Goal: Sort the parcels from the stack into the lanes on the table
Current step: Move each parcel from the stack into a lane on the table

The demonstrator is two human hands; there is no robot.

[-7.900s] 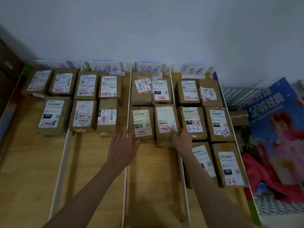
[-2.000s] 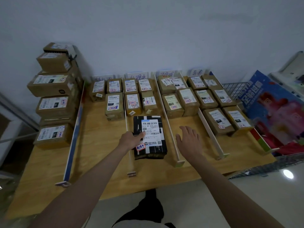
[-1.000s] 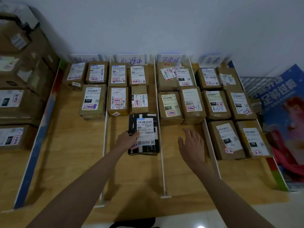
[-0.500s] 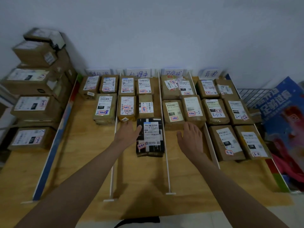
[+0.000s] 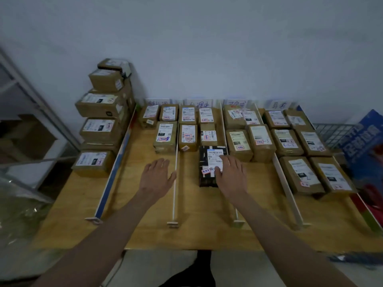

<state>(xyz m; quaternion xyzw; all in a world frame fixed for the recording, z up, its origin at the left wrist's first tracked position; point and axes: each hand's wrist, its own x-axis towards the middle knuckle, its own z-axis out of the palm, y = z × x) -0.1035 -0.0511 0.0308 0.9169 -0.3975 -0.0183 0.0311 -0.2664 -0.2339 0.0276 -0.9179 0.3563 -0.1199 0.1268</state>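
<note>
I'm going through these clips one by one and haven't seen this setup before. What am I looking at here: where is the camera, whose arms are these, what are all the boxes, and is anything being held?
There is no machine. A person wears one wide-angle camera on the head, looking forward and down, so the two bare arms are that person's own.

On the wooden table, white divider strips mark off four lanes, each with a handwritten sign at the wall end. Brown cardboard parcels with shipping labels lie in rows in the lanes. To the left, outside the lanes, stands the stack of parcels waiting to be sorted.

One black parcel lies in the second lane from the left. The right hand seems to rest flat on its near right part, fingers straight, not gripping. The left hand is open over the first lane and holds nothing.
</note>
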